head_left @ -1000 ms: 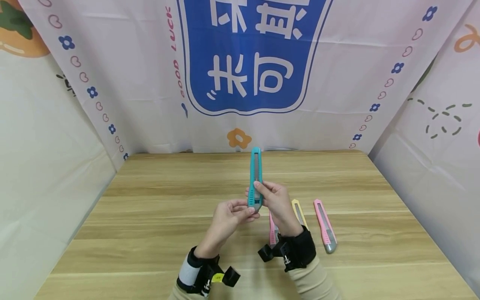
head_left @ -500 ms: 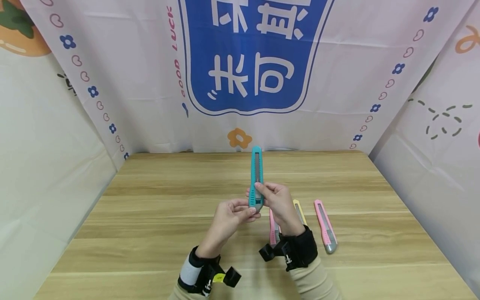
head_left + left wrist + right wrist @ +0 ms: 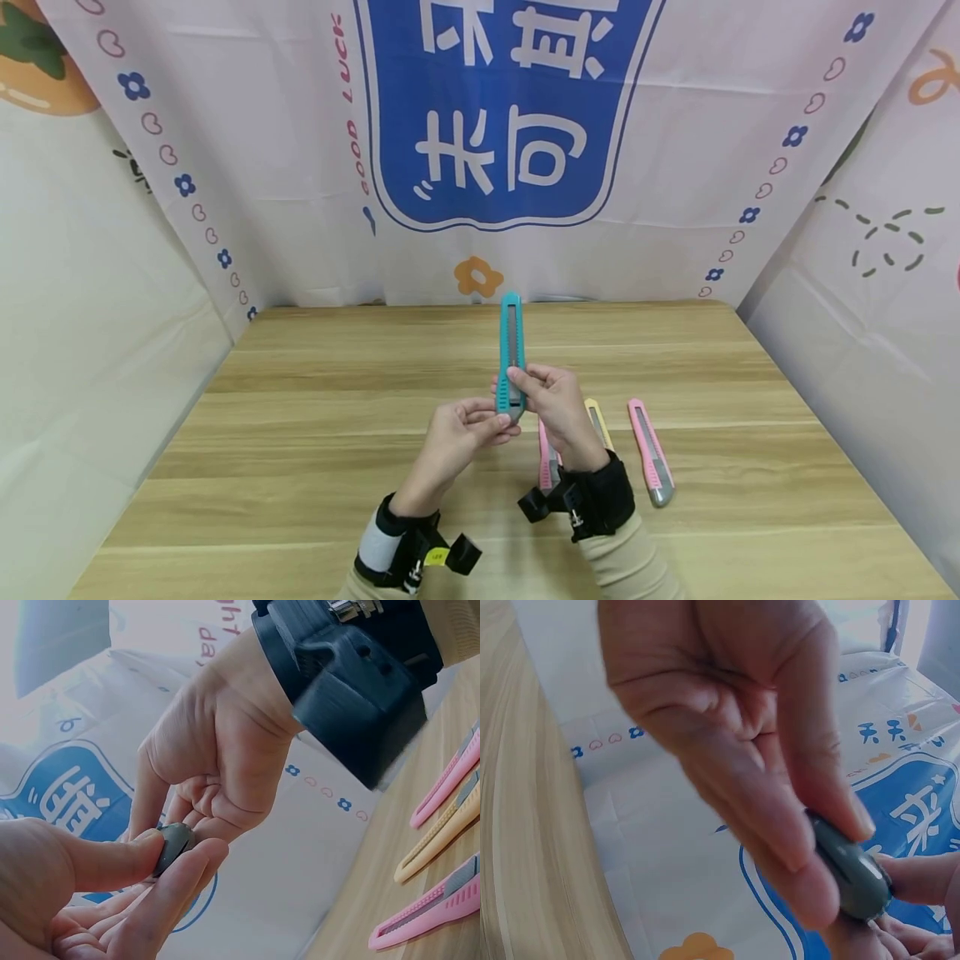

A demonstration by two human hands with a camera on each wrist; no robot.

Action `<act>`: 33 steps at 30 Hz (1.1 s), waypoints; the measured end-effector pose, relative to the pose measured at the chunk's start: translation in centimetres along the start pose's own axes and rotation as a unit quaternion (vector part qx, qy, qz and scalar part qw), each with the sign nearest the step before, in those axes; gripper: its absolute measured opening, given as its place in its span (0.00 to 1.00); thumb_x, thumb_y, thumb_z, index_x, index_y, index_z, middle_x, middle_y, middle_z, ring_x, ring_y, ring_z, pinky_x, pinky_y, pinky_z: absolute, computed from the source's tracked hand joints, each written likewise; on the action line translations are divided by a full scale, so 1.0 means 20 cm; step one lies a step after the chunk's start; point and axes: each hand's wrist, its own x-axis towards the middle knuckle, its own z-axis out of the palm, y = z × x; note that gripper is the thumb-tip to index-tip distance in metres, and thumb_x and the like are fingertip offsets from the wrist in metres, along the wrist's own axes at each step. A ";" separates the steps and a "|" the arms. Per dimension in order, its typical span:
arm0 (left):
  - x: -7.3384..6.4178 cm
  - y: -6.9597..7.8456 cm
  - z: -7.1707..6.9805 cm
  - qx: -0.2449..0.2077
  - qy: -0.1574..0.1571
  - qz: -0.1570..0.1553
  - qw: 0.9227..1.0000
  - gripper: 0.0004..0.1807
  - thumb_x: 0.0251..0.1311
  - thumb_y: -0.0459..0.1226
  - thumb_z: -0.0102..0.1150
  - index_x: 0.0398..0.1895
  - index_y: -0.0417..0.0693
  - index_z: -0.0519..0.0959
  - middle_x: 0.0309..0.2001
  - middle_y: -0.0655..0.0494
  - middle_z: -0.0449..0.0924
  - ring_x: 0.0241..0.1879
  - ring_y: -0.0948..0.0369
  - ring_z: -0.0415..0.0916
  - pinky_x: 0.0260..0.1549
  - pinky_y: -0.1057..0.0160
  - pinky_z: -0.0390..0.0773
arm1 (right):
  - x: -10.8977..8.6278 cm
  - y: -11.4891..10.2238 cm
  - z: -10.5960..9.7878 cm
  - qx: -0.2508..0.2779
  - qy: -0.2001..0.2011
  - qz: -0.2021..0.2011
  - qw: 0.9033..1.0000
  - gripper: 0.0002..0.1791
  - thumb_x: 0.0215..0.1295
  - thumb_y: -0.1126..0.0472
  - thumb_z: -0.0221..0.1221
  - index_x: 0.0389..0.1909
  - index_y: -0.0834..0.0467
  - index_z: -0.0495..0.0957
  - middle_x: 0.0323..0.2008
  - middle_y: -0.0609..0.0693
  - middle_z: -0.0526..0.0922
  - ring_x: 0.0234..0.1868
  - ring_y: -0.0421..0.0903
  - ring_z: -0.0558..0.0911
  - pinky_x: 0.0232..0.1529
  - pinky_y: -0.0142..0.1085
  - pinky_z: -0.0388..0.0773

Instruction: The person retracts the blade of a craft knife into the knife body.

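A teal utility knife (image 3: 512, 346) with a grey end cap is held nearly upright above the table, its cap end toward the person. My left hand (image 3: 467, 429) pinches the grey cap between thumb and fingers. Higher up, my right hand (image 3: 553, 407) grips the body, thumb on its front face near the slider. In the left wrist view the dark grey cap (image 3: 174, 847) shows between the fingertips, and most of the knife's body is hidden. The right wrist view has the same cap (image 3: 853, 874) end-on, with fingers of both hands touching the knife.
Three more utility knives lie on the wooden table (image 3: 300, 450): a pink one (image 3: 651, 454) at right, a yellow one (image 3: 597, 423) and another pink one (image 3: 548, 458), these two partly behind the right hand and wrist. A printed cloth (image 3: 300, 167) hangs along the back edge.
Both hands keep their hold on the teal knife in nearly the same place. Only a slight shift of the knife and of the whole view shows.
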 end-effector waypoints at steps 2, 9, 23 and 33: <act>0.00 0.00 0.00 -0.001 0.002 -0.001 1.000 0.14 0.58 0.25 0.57 0.47 0.25 0.76 0.42 0.27 0.81 0.37 0.52 0.84 0.37 0.68 0.86 | 0.00 0.00 0.00 -0.004 0.002 0.007 1.000 0.17 0.67 0.66 0.53 0.50 0.76 0.74 0.44 0.73 0.81 0.41 0.50 0.85 0.40 0.28 0.86; 0.00 0.01 0.00 0.002 -0.002 0.000 1.000 0.14 0.58 0.25 0.57 0.47 0.25 0.76 0.42 0.27 0.81 0.37 0.51 0.84 0.38 0.65 0.86 | -0.01 -0.01 -0.01 0.012 -0.005 0.006 1.000 0.18 0.66 0.67 0.54 0.50 0.77 0.73 0.37 0.60 0.87 0.42 0.51 0.84 0.39 0.27 0.86; 0.00 0.00 -0.01 0.003 0.006 0.005 1.000 0.15 0.58 0.26 0.57 0.47 0.25 0.76 0.42 0.27 0.81 0.36 0.53 0.84 0.37 0.68 0.86 | -0.01 -0.01 0.00 0.020 -0.007 -0.001 1.000 0.18 0.64 0.69 0.55 0.51 0.77 0.73 0.44 0.72 0.81 0.40 0.47 0.85 0.42 0.28 0.85; 0.01 -0.01 0.02 0.002 0.036 0.030 0.999 0.14 0.57 0.26 0.58 0.46 0.26 0.77 0.41 0.26 0.81 0.37 0.51 0.84 0.37 0.64 0.87 | -0.02 0.00 0.03 -0.082 0.084 -0.048 0.992 0.18 0.60 0.62 0.61 0.49 0.68 0.79 0.39 0.65 0.86 0.34 0.42 0.85 0.35 0.26 0.85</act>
